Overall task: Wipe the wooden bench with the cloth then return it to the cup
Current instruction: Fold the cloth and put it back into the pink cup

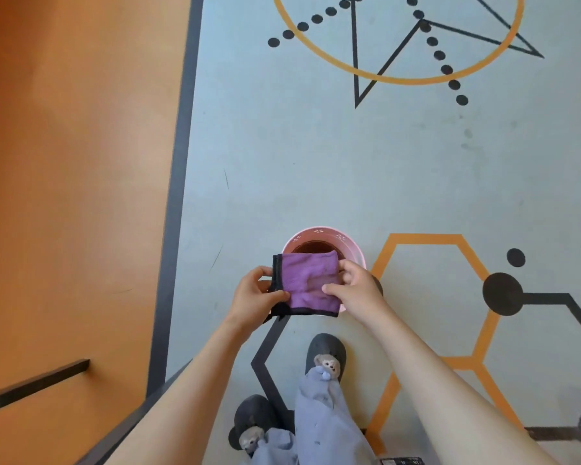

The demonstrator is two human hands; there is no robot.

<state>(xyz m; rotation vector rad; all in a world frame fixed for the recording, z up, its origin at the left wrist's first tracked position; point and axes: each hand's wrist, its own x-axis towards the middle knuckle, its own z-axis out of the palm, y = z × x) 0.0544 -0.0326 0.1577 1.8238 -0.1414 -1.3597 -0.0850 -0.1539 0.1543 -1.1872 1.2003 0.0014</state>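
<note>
The purple cloth [311, 283], folded to a small square with a dark hem on its left and near edges, is held between your two hands directly over the pink cup [319, 231]. It covers the near half of the cup's mouth, but from above you cannot tell whether it touches the rim. Your left hand [254, 302] pinches the hemmed left edge, thumb on top and fingers [264, 271] curled round it. Your right hand [358, 290] pinches the right edge the same way, so both sets of fingers are clamped on the cloth. The cup stands on the pale patterned floor [316, 162], beside an orange hexagon marking [426, 239] and just ahead of your slippers [326, 354]. The orange wooden surface [74, 196] runs along your left, well apart from the cup. If the wiping is yet to come, take the pad flat under one palm, carry it left to the surface and work in overlapping strokes. If you judge the surface done, fold the square narrower than the cup's mouth and lower it in centred. Let go only once it is inside, since a light cup may tip if the cloth drags on the rim.
</note>
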